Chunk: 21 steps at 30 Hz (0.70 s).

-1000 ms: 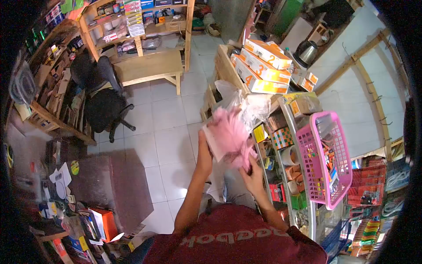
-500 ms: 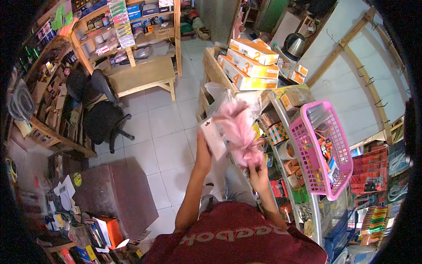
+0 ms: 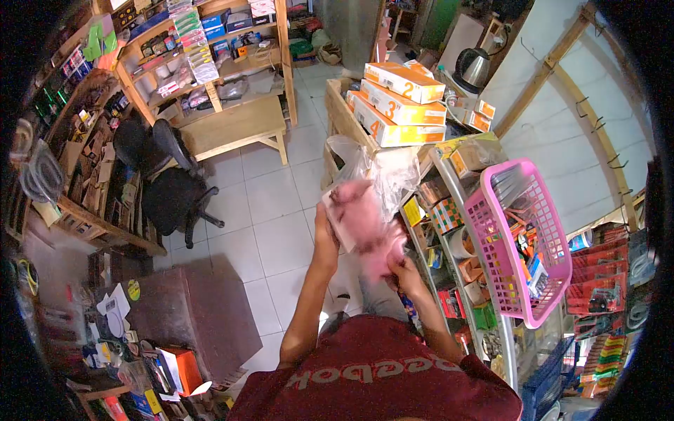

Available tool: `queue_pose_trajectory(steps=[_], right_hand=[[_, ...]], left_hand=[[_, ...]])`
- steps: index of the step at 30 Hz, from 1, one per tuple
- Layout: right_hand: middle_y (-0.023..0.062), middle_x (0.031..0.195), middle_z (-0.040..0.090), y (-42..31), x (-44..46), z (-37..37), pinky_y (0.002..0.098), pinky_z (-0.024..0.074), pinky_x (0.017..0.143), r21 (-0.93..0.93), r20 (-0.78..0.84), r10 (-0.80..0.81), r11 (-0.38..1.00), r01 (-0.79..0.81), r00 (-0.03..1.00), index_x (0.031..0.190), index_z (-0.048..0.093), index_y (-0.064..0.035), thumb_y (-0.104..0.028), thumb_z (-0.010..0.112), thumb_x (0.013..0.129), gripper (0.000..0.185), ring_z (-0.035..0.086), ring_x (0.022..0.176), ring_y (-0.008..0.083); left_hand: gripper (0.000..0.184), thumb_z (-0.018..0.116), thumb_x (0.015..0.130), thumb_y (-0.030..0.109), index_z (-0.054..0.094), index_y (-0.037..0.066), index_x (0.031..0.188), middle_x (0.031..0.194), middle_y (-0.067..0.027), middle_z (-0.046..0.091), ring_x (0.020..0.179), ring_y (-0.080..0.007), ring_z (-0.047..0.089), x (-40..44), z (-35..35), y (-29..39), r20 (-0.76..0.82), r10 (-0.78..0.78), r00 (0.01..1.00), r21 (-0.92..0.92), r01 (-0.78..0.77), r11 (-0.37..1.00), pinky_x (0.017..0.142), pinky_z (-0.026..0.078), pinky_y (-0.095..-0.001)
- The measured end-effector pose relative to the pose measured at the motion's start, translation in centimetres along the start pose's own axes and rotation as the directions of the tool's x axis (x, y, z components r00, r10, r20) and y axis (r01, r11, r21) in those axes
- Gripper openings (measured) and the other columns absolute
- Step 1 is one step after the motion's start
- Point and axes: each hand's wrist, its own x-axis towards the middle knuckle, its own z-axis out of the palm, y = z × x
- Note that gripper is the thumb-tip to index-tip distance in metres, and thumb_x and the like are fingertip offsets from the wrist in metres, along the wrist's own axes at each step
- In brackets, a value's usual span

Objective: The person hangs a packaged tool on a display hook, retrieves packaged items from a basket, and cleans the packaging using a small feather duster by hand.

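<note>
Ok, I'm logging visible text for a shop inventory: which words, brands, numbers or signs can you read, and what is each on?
"Reebok": maroon shirt, upside down.
"2": top orange-and-white box.
"3": middle orange-and-white box.
"4": bottom orange-and-white box.
Too small or blurred: the boxes' smaller print, the blue boxes.
Nothing readable on the held pink item.

- The camera sat on the person's head and looked forward and down.
- The dark red shirt (image 3: 379, 393) was very close, at the bottom.
- The left hand (image 3: 325, 237) and right hand (image 3: 411, 278) were a bit farther, near the middle.
- The wooden bench (image 3: 235, 128) was far away, up near the top.
- The view was very wide and bent, with round, dark edges.
</note>
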Motion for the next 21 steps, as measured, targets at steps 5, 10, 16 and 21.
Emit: queue_pose_trajectory(steps=[5, 10, 16, 21], right_hand=[[0.0026, 0.084, 0.057, -0.6, -0.6, -0.6, 0.0269, 0.0438, 0.054, 0.095, 0.122, -0.023, 0.995, 0.011, 0.992, 0.11, 0.052, -0.0039, -0.029, 0.056, 0.091, 0.032, 0.051, 0.064, 0.0107], [0.0078, 0.091, 0.06, 0.0, 2.3, -1.6, 0.0308, 0.0467, 0.069, -0.147, 0.029, -0.014, 0.989, 0.019, 0.999, 0.115, 0.052, -0.0019, -0.031, 0.055, 0.091, 0.038, 0.056, 0.078, 0.0174], [0.0021, 0.063, 0.048, 0.0, 2.2, -0.8, 0.0272, 0.0342, 0.044, -0.442, -0.028, -0.518, 0.773, 0.455, 0.855, 0.083, 0.052, -0.0034, -0.026, 0.053, 0.092, 0.024, 0.043, 0.049, 0.01], [-0.0005, 0.064, 0.048, 0.3, 2.1, -0.2, 0.0262, 0.0346, 0.048, -0.301, -0.235, -0.401, 0.896, 0.326, 0.885, 0.073, 0.055, -0.0024, -0.022, 0.054, 0.092, 0.028, 0.043, 0.057, 0.0076]], left_hand=[[0.059, 0.025, 0.095, 0.05, 0.042, 0.005, 0.13, 0.125, -0.0086, 0.051, 0.115, -0.0215, 0.049, 0.0, 0.9, 0.1, -0.103, -0.076, 0.992, -0.061, 0.07, 0.996, 0.099, 0.036, -0.0354], [0.056, 0.027, 0.095, 0.048, 0.04, 0.007, 0.131, 0.123, -0.0085, 0.052, 0.113, -0.0212, 0.049, 0.6, 1.1, -1.0, -0.083, -0.03, 0.996, -0.069, 0.024, 0.997, 0.098, 0.038, -0.0361], [0.062, 0.023, 0.094, 0.055, 0.037, 0.009, 0.133, 0.124, -0.0098, 0.049, 0.113, -0.0227, 0.049, 0.8, 1.9, -1.8, -0.039, 0.016, 0.999, 0.04, -0.015, 0.999, 0.095, 0.04, -0.0375], [0.063, 0.024, 0.094, 0.054, 0.036, 0.006, 0.133, 0.124, -0.0088, 0.049, 0.111, -0.0214, 0.05, 1.5, 2.2, -1.7, -0.06, -0.067, 0.996, 0.053, 0.07, 0.996, 0.097, 0.039, -0.0366]])
